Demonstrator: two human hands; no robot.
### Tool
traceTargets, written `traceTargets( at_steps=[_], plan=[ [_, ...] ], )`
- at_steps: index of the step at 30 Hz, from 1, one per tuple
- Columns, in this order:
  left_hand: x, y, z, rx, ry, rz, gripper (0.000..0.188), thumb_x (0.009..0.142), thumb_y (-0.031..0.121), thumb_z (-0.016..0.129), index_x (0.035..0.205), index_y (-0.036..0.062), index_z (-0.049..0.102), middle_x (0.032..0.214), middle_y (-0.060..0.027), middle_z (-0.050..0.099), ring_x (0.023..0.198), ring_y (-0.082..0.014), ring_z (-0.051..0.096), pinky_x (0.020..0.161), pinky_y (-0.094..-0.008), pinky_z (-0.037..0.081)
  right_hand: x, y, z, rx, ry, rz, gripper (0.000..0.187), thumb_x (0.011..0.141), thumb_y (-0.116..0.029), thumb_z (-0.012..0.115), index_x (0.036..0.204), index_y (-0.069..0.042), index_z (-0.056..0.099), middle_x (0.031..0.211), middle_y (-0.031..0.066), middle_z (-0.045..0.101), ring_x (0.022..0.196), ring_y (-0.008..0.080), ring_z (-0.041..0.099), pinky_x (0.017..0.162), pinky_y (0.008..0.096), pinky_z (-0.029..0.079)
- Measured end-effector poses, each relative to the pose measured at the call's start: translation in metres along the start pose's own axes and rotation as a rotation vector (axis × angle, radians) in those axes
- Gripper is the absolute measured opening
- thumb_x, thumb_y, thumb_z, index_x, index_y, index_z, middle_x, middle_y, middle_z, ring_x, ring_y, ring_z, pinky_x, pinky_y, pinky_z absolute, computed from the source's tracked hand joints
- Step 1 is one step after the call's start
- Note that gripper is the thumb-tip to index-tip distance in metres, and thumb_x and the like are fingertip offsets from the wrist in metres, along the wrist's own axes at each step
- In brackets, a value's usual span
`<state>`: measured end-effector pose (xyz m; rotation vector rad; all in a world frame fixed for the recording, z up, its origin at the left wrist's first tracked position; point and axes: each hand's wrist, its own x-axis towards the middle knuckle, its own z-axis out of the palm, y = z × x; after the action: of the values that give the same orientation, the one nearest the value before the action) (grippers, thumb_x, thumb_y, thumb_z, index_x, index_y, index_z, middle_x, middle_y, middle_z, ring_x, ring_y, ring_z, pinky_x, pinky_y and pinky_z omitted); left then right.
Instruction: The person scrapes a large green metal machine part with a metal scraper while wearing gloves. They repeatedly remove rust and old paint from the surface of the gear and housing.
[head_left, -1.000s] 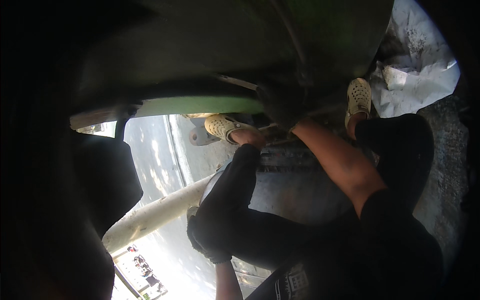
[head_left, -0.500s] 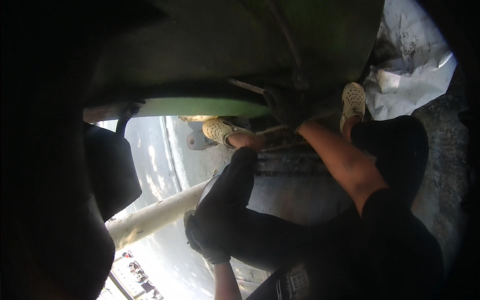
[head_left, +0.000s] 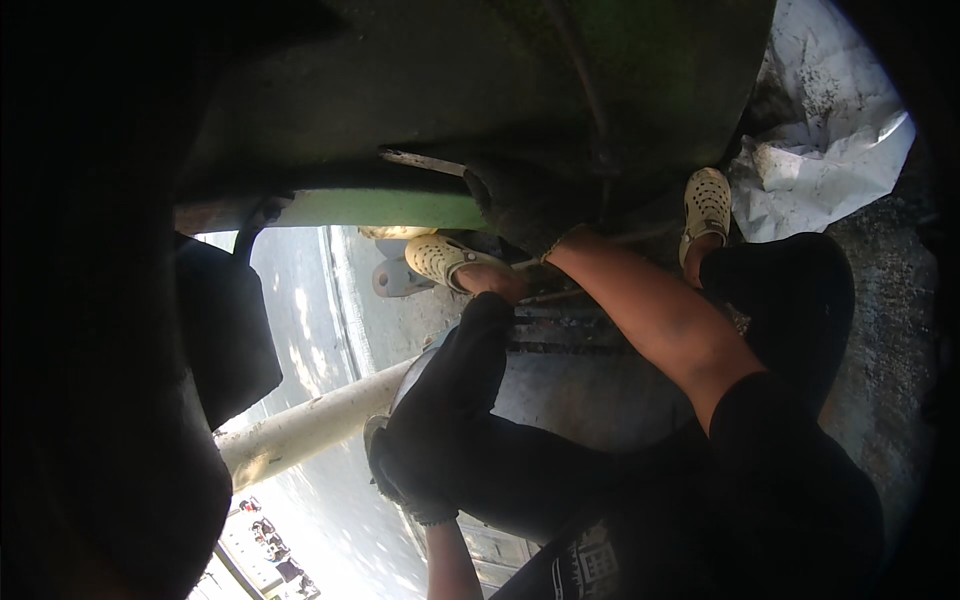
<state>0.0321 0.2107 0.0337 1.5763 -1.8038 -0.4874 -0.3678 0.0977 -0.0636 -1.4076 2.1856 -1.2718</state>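
My right hand [head_left: 520,205], in a dark glove, reaches under a dark green curved panel [head_left: 400,85]. It is closed on a thin flat strip-like tool [head_left: 425,162], whose pale end sticks out to the left along the panel's underside. Shade hides the tool's other end and its exact kind. Also gloved, my left hand [head_left: 405,495] rests against my bent left knee. Its fingers are mostly lost against the dark trousers.
Crumpled white sheeting [head_left: 825,150] lies at the far right. A pale round pole [head_left: 310,425] slants across the lower left, below a dark flap [head_left: 225,335]. A green-edged rail [head_left: 380,208] runs above my feet, which wear cream clogs [head_left: 435,262].
My right hand has moved left along the panel, carrying the strip-like tool with it. The left hand stays at my knee.
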Motion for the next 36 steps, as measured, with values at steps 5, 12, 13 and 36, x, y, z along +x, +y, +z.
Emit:
traceTargets(
  at_steps=[5, 12, 13, 36],
  plan=[
    [-0.009, -0.004, 0.004, -0.073, 0.051, 0.038, 0.043, 0.107, 0.023, 0.054, 0.141, -0.0030, 0.053, 0.140, -0.0170, 0.059, 0.133, -0.0287, 0.056, 0.114, -0.0429, 0.046, -0.030, 0.004, -0.027, 0.119, 0.182, -0.033, 0.025, 0.103, -0.028, 0.060, 0.116, -0.010, 0.072, 0.106, 0.0160, 0.075, 0.096, 0.0365, 0.071, 0.088, 0.0464, 0.056],
    [-0.014, -0.014, -0.004, -0.237, -0.011, -0.027, 0.041, 0.106, 0.021, 0.056, 0.140, -0.0025, 0.053, 0.137, -0.0149, 0.059, 0.130, -0.0275, 0.057, 0.113, -0.0430, 0.046, -0.031, 0.041, -0.003, 0.017, 0.157, -0.187, 0.038, 0.104, -0.033, 0.057, 0.132, -0.008, 0.066, 0.132, 0.0155, 0.067, 0.118, 0.0336, 0.065, 0.098, 0.0455, 0.052],
    [-0.015, -0.014, -0.004, -0.204, -0.015, 0.000, 0.041, 0.106, 0.021, 0.056, 0.140, -0.0025, 0.053, 0.136, -0.0146, 0.059, 0.129, -0.0272, 0.057, 0.113, -0.0429, 0.046, -0.038, 0.054, -0.002, 0.017, 0.159, -0.245, 0.039, 0.104, -0.034, 0.057, 0.132, -0.008, 0.065, 0.133, 0.0155, 0.067, 0.118, 0.0333, 0.065, 0.098, 0.0451, 0.052],
    [-0.029, 0.035, 0.008, -0.016, 0.069, 0.052, 0.020, 0.102, 0.012, 0.059, 0.118, 0.0010, 0.060, 0.111, -0.0069, 0.063, 0.106, -0.0170, 0.060, 0.096, -0.0329, 0.050, -0.072, 0.115, -0.017, 0.084, 0.014, -0.097, 0.050, 0.105, -0.042, 0.053, 0.148, -0.017, 0.055, 0.130, 0.0116, 0.064, 0.111, 0.0262, 0.064, 0.093, 0.0403, 0.053]
  ],
)
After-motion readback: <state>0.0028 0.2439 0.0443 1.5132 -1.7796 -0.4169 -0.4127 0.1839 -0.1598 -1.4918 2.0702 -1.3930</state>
